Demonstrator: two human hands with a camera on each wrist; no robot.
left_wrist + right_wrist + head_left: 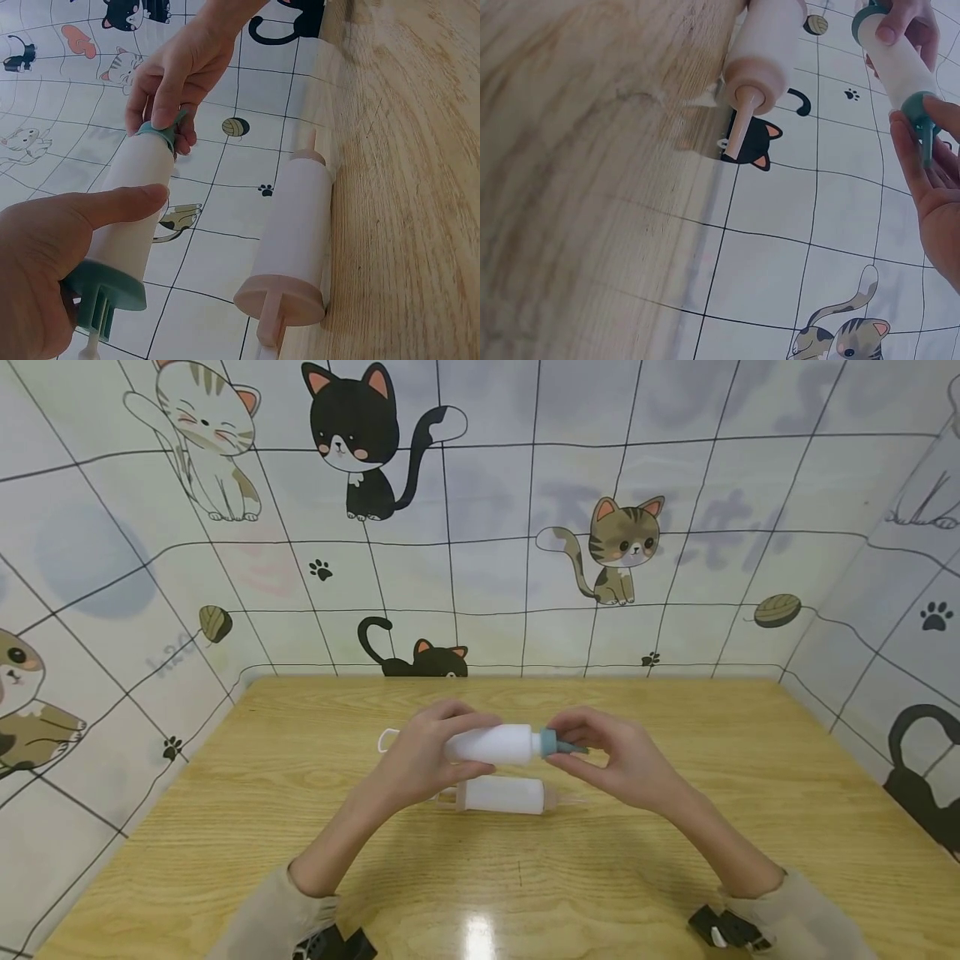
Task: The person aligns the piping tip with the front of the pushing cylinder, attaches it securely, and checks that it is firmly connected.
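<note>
A white nozzle bottle (498,744) with a teal nozzle cap (549,742) is held sideways above the table in the head view. My left hand (423,756) grips its white body, thumb along the near side. At the other end, the fingers of my right hand (615,760) pinch the cap around the base of its thin spout. The left wrist view shows a teal end piece (109,285) with prongs behind my left thumb. A second bottle (501,795), white with pale pink ends, lies on the table just nearer to me; neither hand touches it.
The wooden table (480,868) reaches to a wall cloth (487,568) printed with cats and grid lines, which also rises at both sides. A white loop (387,741) sticks out beyond my left hand. Dark straps (727,928) sit at both cuffs.
</note>
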